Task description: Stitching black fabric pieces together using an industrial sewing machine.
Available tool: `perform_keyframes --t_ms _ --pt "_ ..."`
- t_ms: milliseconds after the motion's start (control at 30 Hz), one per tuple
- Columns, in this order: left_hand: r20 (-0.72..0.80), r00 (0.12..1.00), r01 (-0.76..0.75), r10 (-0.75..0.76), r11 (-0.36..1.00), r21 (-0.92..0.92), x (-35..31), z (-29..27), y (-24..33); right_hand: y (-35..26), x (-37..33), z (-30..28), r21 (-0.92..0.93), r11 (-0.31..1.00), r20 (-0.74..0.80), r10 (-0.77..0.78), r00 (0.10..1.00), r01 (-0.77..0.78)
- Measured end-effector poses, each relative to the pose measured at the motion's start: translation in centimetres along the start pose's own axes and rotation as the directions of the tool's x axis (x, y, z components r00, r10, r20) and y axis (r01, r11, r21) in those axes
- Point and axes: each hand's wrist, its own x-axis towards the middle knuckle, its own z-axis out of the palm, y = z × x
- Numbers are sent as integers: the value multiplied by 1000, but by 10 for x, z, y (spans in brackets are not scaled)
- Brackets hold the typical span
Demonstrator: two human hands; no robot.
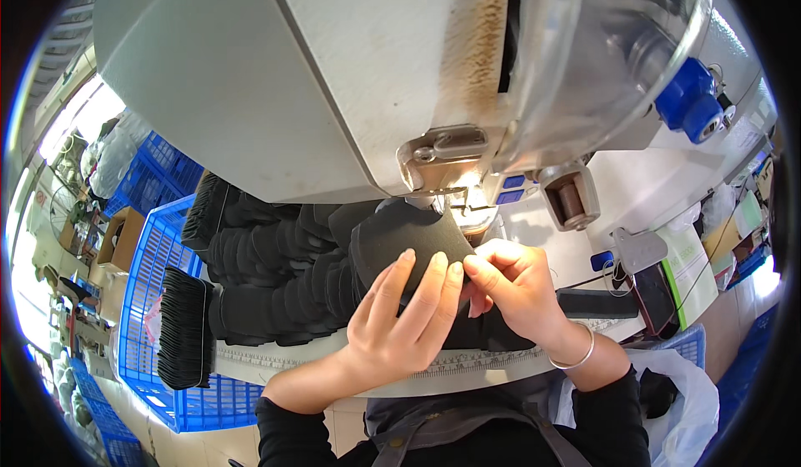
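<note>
A curved black fabric piece [409,237] is held up in front of the sewing machine's needle area [455,190]. My left hand [405,321] has its fingertips on the near edge of this piece, its thumb hidden beneath. Thumb and forefinger of my right hand [517,292] pinch the piece's right corner; a silver bangle circles that wrist. Left of my hands, overlapping rows of similar black pieces [275,250] lie on the table, with tied stacks [185,329] at their left ends.
The machine's pale head [250,75] fills the space above my hands. A ruler strip [467,365] runs along the table's front edge. A blue plastic basket [150,300] stands at the left. On the right are a phone-like dark object [659,304] and a white plastic bag [688,400].
</note>
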Motion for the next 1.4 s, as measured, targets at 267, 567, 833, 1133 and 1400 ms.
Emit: perform_keyframes --t_ms 267,567,833,1133,1400 --pt "-92 996 -24 12 992 -123 9 15 -32 -1 -2 -4 -39 996 63 83 995 -80" --pt "-164 983 44 -88 967 -253 14 37 -55 12 -23 -19 -106 986 74 133 988 -125" --pt "-164 971 107 -171 934 -341 13 50 -61 23 -35 -30 -49 988 51 150 987 -148" --pt "-167 968 127 -188 939 -321 13 51 -60 31 -43 -38 -4 990 -5 144 990 -144" --pt "-201 968 76 -152 936 -343 15 53 -59 31 -56 -44 -119 992 -92 25 995 -36"
